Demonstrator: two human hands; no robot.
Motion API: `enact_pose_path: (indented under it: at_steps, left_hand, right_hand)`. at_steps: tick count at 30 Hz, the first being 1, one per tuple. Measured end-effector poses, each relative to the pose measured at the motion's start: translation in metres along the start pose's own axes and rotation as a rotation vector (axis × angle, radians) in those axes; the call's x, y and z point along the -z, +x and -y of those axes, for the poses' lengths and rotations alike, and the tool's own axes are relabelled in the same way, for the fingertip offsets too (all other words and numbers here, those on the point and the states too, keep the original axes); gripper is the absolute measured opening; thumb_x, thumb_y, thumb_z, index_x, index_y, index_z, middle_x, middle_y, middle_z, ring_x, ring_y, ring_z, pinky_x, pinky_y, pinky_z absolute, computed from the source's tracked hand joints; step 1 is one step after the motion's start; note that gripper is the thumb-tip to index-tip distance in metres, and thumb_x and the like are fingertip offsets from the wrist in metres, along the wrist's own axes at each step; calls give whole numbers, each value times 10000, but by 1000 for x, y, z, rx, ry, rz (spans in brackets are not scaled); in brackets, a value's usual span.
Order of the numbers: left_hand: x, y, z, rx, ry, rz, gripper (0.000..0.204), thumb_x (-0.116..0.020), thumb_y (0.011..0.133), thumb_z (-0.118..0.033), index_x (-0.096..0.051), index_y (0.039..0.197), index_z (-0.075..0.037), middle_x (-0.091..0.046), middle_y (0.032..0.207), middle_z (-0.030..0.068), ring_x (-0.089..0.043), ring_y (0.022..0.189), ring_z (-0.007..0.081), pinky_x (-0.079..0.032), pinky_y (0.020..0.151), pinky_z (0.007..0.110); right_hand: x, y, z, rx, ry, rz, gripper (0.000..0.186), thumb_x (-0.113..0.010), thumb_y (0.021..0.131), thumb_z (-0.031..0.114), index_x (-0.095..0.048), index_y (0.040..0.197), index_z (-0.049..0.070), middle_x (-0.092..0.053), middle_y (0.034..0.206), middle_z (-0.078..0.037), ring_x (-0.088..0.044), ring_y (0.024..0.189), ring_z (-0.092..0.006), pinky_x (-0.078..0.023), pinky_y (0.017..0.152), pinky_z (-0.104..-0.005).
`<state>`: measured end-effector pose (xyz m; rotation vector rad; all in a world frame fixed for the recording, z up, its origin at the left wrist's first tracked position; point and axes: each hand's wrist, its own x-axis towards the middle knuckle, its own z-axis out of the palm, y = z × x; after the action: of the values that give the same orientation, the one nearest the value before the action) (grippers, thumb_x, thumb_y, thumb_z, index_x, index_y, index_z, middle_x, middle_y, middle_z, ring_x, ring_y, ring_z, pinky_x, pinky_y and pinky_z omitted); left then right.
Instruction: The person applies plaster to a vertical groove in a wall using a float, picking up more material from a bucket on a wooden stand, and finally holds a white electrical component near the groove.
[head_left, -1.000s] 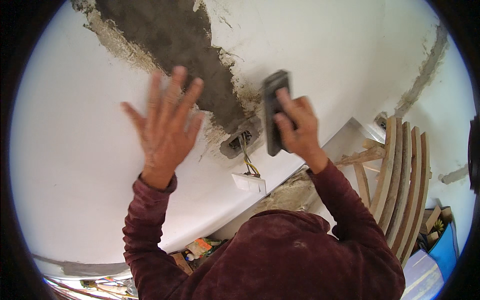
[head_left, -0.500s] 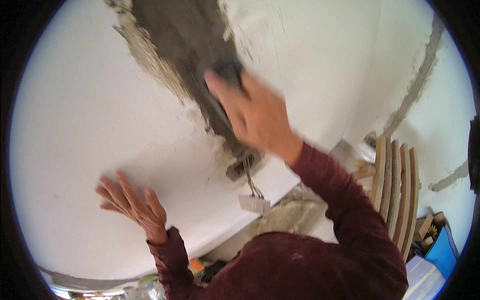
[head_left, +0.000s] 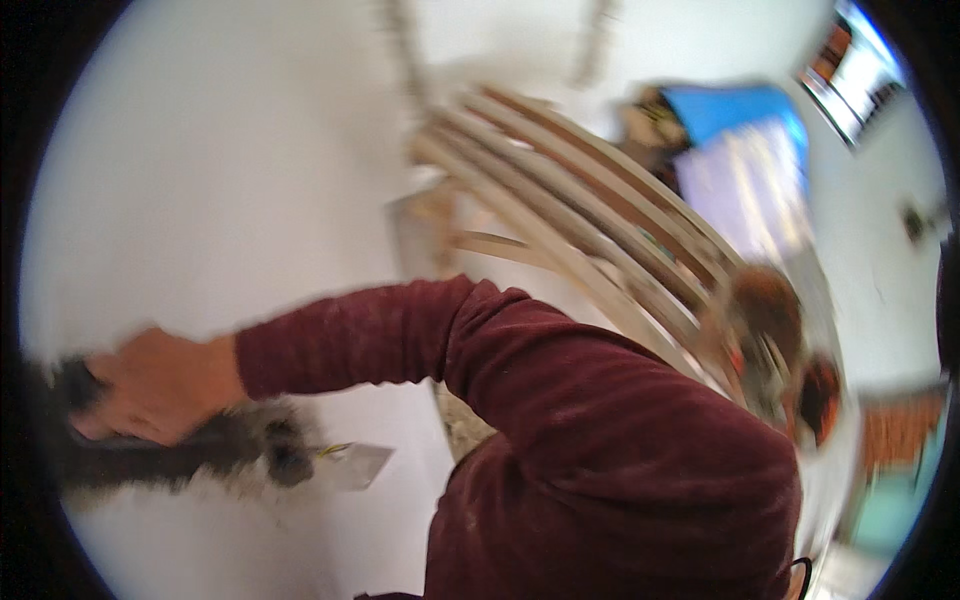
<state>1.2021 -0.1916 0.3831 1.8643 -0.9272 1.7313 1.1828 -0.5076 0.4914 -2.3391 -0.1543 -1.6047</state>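
Note:
The picture is blurred by motion. My right hand (head_left: 150, 385) is at the far left, closed over a dark float (head_left: 75, 385) that it presses against a strip of wet grey plaster (head_left: 180, 460) on the white wall (head_left: 220, 200). Its maroon sleeve (head_left: 350, 340) reaches across from my shoulder. Just right of the hand is a dark hole in the wall (head_left: 285, 455), with a loose white socket plate (head_left: 358, 465) hanging beside it. My left hand is out of sight.
A stack of curved wooden slats (head_left: 570, 230) leans against the wall to the right. Behind it are a blue object (head_left: 740, 105) and pale sheeting (head_left: 740, 185). A window (head_left: 850, 70) shows at the top right, and orange-brown blurred things (head_left: 770, 330) lie low right.
The view has swung sharply to the right and down, so the plaster strip now sits at the far left. My right hand stays on the float; my left hand has left the picture.

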Motion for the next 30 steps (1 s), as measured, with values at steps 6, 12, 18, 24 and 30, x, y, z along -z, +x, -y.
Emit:
enact_pose_path:
  at_steps: [6,12,18,24,30]
  left_hand:
    - [11,3,14,-133,-158,-209,531,-344,1067,-378,-462,1447,-25,-445,1484,206,-247,1465,381,-137,1166,585]
    - [13,-5,8,122,-262,-214,487,-369,1067,-356,-559,1349,-8,-472,1456,223,-341,1400,417,-225,1122,595]
    - [12,-12,9,193,-281,-168,470,-381,1065,-349,-584,1317,-9,-474,1453,226,-361,1381,428,-241,1110,600]
    - [14,-3,-3,180,-242,-121,455,-392,1062,-342,-609,1286,-10,-476,1450,230,-381,1362,439,-256,1098,605]
    - [16,20,-14,-33,-31,-180,462,-430,1048,-385,-641,1240,-23,-475,1453,226,-424,1330,436,-280,1085,611]
  right_hand:
    - [156,-202,-7,-573,-150,200,440,-654,889,344,-649,1295,173,-685,1064,-229,-646,998,-377,-511,871,-455]
    - [405,-169,130,-1137,-701,1025,487,-587,955,430,-663,1245,46,-712,1033,-207,-671,935,-270,-501,864,-360]
    - [527,-237,248,-1922,-770,1595,635,-738,748,232,-599,1360,136,-710,1133,-150,-671,949,-298,-520,859,-398]
    - [576,-395,274,-1898,-910,1284,327,-637,796,278,-749,1048,102,-730,1023,-124,-694,925,-308,-535,799,-461]
    - [578,-422,271,-1936,-879,1514,364,-550,917,266,-671,1200,71,-685,1099,-171,-649,1011,-341,-507,869,-448]
